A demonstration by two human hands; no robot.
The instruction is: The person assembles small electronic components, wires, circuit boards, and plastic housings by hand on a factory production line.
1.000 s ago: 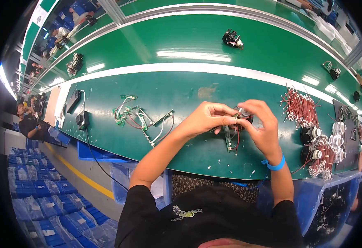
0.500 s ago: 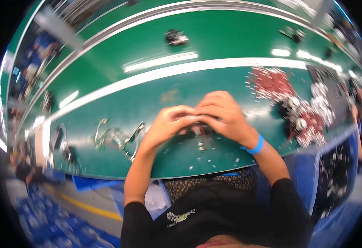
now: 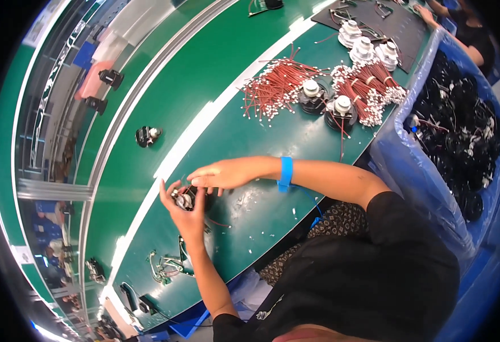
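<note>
Over the green surface (image 3: 244,137), the left hand (image 3: 184,214) cups a small round black-and-silver part with red wires (image 3: 185,199), its grip closed around it, while the right hand (image 3: 224,174) pinches down from just above.

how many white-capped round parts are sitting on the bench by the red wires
5: two among the red wires, three on the dark mat beyond. Wires may hide more.
</note>
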